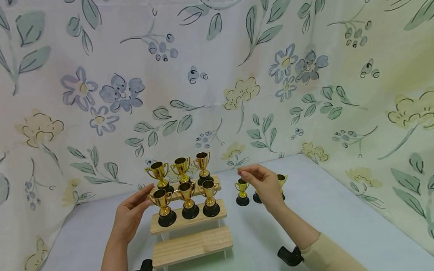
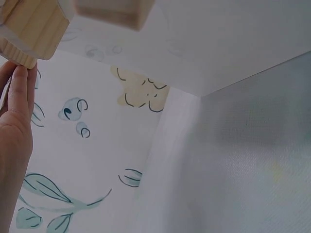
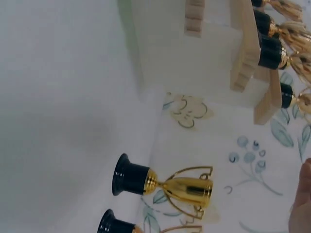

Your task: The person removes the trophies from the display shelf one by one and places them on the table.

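"One grip, or none?"

"None visible. Right hand (image 1: 264, 184), right of centre: fingers loosely bent, near the loose trophies (image 1: 243, 191). Left hand (image 1: 130, 214), left of centre: fingers extended, touching the top shelf's (image 1: 218, 184) left end."

"Room?"

"White tabletop (image 1: 255, 235) spreads from the shelves' (image 1: 192, 247) right edges to lower right."

"Counts?"

"Six shelved trophies (image 1: 186, 191), three shelves, at least three loose trophies, partly hidden."

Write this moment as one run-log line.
left hand: touching end of top shelf | right hand: near tabletop trophies | top shelf: three trophies | middle shelf: three more trophies
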Demonstrator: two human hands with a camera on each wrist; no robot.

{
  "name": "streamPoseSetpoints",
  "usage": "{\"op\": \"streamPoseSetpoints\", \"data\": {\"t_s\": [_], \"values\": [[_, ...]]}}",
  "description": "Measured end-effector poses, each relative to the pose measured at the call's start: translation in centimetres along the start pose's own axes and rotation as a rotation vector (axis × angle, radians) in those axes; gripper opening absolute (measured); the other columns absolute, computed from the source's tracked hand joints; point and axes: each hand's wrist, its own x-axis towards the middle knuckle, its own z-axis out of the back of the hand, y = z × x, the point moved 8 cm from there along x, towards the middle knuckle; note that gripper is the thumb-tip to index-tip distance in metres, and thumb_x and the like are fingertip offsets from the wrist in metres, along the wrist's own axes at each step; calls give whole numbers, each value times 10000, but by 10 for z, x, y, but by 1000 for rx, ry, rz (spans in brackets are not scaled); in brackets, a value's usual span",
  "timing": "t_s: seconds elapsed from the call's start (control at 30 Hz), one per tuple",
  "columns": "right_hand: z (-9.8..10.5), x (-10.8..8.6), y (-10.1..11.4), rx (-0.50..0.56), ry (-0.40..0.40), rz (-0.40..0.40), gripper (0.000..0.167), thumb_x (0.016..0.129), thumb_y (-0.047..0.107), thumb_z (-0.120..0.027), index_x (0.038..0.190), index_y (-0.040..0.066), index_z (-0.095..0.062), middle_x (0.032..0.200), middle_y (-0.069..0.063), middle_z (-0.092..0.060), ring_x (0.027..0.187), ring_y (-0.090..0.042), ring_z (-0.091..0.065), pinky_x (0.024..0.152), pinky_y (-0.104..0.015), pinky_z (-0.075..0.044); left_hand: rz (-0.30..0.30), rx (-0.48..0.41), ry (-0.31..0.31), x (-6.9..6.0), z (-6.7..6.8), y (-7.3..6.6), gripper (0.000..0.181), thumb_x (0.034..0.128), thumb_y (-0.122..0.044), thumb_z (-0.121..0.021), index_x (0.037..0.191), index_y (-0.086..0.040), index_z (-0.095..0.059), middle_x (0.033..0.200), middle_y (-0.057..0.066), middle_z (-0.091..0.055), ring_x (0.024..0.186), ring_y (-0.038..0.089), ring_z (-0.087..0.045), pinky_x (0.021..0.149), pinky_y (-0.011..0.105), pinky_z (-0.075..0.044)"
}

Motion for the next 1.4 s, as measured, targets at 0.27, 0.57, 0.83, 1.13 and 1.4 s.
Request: {"op": "streamPoseSetpoints", "data": {"t_s": [0.27, 0.57, 0.83, 1.13, 1.4], "values": [[-31, -7, 1, 10, 116, -25, 325, 894, 226, -733, 1155, 38, -682, 1128, -15, -749, 1024, -29, -707, 889, -219, -594, 7, 5, 3, 0, 0, -1, 518, 966, -2, -582, 1452, 75, -418, 1290, -192, -648, 1190, -50, -605, 987, 69, -478], [-58, -7, 5, 52, 218, -1, 397, 856, 168, -770, 1207, 15, -662, 1245, -264, -659, 1014, -23, -701, 853, -236, -606, 8, -5, 11, 0, -2, -2, 519, 966, 0, -580, 1454, 72, -416, 1299, -184, -647, 1203, -37, -604, 999, 76, -473], [-76, -7, 5, 37, 261, 20, 392, 859, 131, -762, 1221, 20, -661, 1251, -247, -659, 1021, 2, -679, 868, -226, -589, 3, 11, 1, -1, -1, 0, 520, 967, -2, -580, 1451, 85, -410, 1288, -194, -647, 1191, -53, -603, 991, 72, -476], [-85, -7, 2, -3, 272, -13, 396, 841, 169, -786, 1206, 57, -680, 1267, -195, -653, 1002, 2, -646, 855, -201, -569, 4, 5, 6, -1, -2, 0, 520, 966, 3, -579, 1450, 88, -407, 1287, -195, -649, 1190, -58, -603, 990, 72, -476], [-86, -7, -2, -48, 257, -41, 393, 833, 164, -795, 1205, 96, -688, 1264, -144, -668, 993, 5, -666, 852, -200, -569, 11, 8, 2, 0, -1, 0, 542, 963, -31, -601, 1453, 86, -401, 1291, -197, -647, 1199, -59, -597, 993, 64, -470]]}}
